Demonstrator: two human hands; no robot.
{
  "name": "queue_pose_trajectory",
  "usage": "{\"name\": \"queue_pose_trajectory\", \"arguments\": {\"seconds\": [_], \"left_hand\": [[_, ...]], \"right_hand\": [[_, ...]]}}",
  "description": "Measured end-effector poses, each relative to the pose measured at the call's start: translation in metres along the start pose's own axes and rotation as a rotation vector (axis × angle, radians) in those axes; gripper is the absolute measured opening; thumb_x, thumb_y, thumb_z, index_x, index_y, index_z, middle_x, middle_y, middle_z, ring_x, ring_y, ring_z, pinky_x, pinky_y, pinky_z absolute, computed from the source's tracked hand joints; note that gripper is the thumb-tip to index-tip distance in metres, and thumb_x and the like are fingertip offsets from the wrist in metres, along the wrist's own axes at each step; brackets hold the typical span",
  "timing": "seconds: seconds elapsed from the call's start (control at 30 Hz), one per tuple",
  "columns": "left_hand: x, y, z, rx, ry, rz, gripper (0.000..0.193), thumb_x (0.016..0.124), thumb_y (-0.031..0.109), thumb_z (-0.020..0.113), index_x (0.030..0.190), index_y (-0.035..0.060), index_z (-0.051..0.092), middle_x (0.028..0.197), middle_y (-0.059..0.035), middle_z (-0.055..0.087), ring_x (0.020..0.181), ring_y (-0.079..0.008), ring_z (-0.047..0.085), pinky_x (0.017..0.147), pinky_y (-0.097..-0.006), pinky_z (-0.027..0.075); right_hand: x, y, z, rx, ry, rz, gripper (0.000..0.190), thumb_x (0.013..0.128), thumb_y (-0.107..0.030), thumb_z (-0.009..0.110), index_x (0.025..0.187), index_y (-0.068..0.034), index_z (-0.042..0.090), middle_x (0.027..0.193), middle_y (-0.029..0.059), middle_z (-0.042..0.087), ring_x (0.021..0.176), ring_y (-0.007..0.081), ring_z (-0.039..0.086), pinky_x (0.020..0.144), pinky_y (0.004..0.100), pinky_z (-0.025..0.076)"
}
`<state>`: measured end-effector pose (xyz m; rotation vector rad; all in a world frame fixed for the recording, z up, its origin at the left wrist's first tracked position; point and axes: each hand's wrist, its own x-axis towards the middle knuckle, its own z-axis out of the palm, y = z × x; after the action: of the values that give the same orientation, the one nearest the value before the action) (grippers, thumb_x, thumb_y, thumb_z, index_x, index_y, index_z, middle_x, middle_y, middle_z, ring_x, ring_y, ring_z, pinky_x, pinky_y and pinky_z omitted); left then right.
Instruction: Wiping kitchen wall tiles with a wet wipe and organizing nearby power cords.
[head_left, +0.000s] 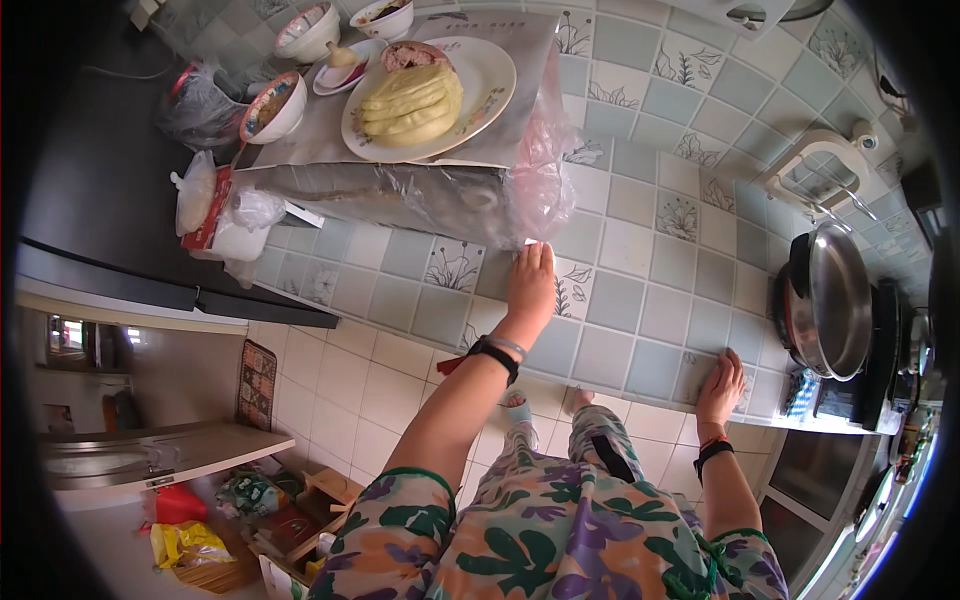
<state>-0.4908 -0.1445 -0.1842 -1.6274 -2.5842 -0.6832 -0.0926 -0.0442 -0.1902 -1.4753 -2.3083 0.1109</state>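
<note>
My left hand (532, 281) rests on the tiled counter (615, 307), fingers stretched out near the plastic-wrapped side of a covered box-like stand (390, 199). Its fingertips are close to the crumpled pink plastic bag (546, 180); whether they touch it I cannot tell. Nothing shows in that hand. On the stand's top lies an oval floral plate (480, 97) with a folded pale-yellow dough-like food (412, 109) and a pinkish piece (416, 56). My right hand (722, 386) lies flat at the counter's front edge, holding nothing visible, left of a steel pan (832, 300).
Bowls (274, 109) and a small dish (330, 79) crowd the stand's left part. Plastic bags (196, 191) and a red box (214, 214) sit beside it. A wall rack (810, 165) hangs at right. Below left, an open cabinet door (187, 450) juts out near packets (187, 546).
</note>
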Motion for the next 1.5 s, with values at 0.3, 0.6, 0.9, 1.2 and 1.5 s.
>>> {"name": "queue_pose_trajectory", "arguments": {"seconds": [0.3,0.6,0.9,1.2,1.5], "left_hand": [[-0.036,-0.015,-0.012,0.136,0.007,-0.078,0.041,0.088,0.004,0.047,0.128,-0.0063,0.049,0.133,-0.019,0.051,0.125,-0.0343,0.046,0.104,-0.0401,0.039],[0.017,-0.007,0.004,-0.175,0.032,0.157,0.04,0.082,-0.003,0.05,0.121,-0.0034,0.055,0.13,-0.0198,0.054,0.123,-0.0346,0.049,0.105,-0.0414,0.039],[-0.012,-0.03,-0.006,-0.145,-0.03,-0.305,0.03,0.096,0.01,0.044,0.119,-0.0036,0.056,0.123,-0.0231,0.056,0.114,-0.0369,0.054,0.099,-0.0436,0.043],[-0.042,-0.053,-0.04,-0.263,0.051,-0.061,0.021,0.085,0.008,0.058,0.105,0.008,0.067,0.111,-0.0154,0.065,0.104,-0.0348,0.061,0.091,-0.0431,0.048],[-0.05,-0.13,-0.043,0.058,0.204,-0.095,0.028,0.088,0.004,0.047,0.114,-0.0011,0.056,0.115,-0.0217,0.061,0.106,-0.038,0.058,0.093,-0.0451,0.045]], "right_hand": [[-0.003,0.005,0.001,-0.029,0.027,0.011,0.024,0.094,-0.016,0.048,0.114,-0.006,0.057,0.13,0.0115,0.055,0.121,0.0323,0.05,0.103,0.0452,0.036],[0.0,0.001,-0.001,-0.007,0.024,-0.014,0.023,0.093,-0.015,0.048,0.114,-0.006,0.056,0.13,0.0125,0.054,0.121,0.0331,0.049,0.103,0.0454,0.035],[0.001,0.004,0.0,0.009,0.035,-0.009,0.024,0.092,-0.015,0.049,0.114,-0.006,0.057,0.129,0.0126,0.055,0.121,0.0333,0.049,0.102,0.0458,0.036],[-0.002,0.011,0.0,-0.023,0.025,0.003,0.023,0.093,-0.015,0.049,0.112,-0.005,0.058,0.131,0.0123,0.054,0.123,0.0331,0.048,0.103,0.0453,0.035],[0.001,0.006,0.006,-0.042,0.049,-0.041,0.023,0.093,-0.015,0.049,0.113,-0.006,0.057,0.128,0.0111,0.056,0.118,0.0328,0.052,0.1,0.045,0.038]]}}
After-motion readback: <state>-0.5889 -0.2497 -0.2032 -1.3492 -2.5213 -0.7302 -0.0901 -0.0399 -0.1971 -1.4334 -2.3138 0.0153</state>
